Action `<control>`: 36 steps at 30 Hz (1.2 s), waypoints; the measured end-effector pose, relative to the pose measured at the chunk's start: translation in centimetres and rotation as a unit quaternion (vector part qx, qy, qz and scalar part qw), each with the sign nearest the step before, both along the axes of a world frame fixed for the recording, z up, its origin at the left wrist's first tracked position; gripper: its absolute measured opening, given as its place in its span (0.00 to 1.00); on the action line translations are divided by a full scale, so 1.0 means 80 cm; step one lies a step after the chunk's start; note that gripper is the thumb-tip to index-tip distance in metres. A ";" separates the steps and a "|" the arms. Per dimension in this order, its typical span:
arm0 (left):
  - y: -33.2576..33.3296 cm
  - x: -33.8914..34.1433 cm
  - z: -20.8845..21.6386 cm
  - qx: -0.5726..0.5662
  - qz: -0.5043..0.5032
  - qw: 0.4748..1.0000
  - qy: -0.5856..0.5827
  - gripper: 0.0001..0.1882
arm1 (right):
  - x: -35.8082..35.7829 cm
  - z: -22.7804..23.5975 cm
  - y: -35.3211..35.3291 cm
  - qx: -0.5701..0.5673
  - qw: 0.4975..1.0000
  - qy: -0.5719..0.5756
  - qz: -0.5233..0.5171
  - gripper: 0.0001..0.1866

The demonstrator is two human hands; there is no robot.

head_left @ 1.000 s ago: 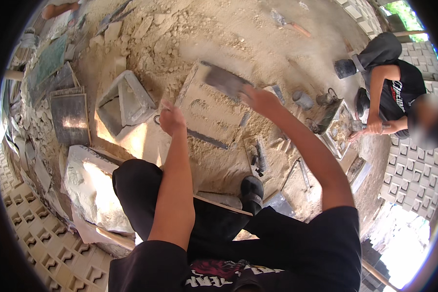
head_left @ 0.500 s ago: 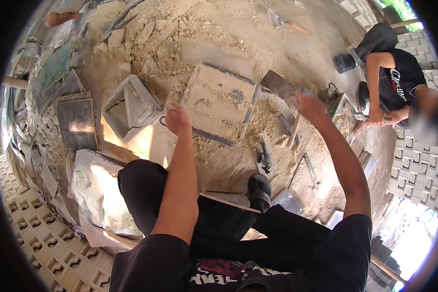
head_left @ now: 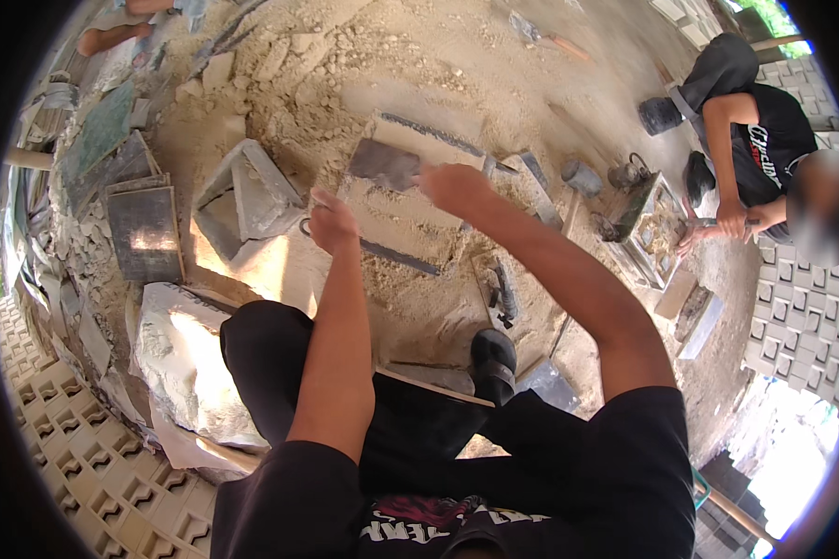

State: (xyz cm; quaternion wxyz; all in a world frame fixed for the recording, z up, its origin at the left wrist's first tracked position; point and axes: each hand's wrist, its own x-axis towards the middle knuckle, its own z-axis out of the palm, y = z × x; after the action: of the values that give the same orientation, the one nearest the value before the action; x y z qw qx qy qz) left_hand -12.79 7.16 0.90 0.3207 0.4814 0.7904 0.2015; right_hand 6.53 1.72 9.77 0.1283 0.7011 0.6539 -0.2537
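Observation:
A square metal mould frame (head_left: 401, 258), packed with pale sandy powder, lies on the ground in front of me. My right hand (head_left: 457, 191) is closed round the grip of a flat rectangular trowel (head_left: 380, 164). Its dark blade lies over the far left part of the powder. My left hand (head_left: 334, 225) is closed at the mould's left side, on a thin metal ring handle (head_left: 305, 226) that shows beside the fingers. The fingers hide most of this handle.
Left of the mould stands a hollow grey block (head_left: 252, 200), near dark plates (head_left: 146, 233) and a pale boulder (head_left: 177, 373). Powder and lumps (head_left: 280, 84) heap beyond. At right, a co-worker (head_left: 746, 140) works with a tool over another mould (head_left: 653, 228). A brush-like tool (head_left: 503, 293) lies near my shoe.
My right hand has swung left with the trowel, from beside the mould to over its powder. The left hand stays almost in place. At right, the co-worker's mould now shows more fully.

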 end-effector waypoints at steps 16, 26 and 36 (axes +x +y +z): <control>0.009 -0.002 -0.008 -0.017 0.013 1.000 0.012 0.41 | 0.170 0.046 -0.031 0.079 0.982 -0.104 -0.135 0.23; 0.001 0.004 0.003 -0.034 -0.045 0.998 0.004 0.43 | 0.346 -0.071 -0.074 -0.019 0.981 -0.148 -0.126 0.22; 0.000 0.007 -0.007 -0.001 -0.020 0.999 0.039 0.44 | 0.272 -0.002 -0.064 0.003 0.971 -0.160 -0.179 0.19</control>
State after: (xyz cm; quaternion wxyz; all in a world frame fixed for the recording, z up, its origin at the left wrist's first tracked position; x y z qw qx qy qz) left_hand -12.22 7.16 0.32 0.2941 0.5041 0.7930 0.1748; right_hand 28.29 -3.40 9.62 0.1817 0.8386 0.4896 -0.1548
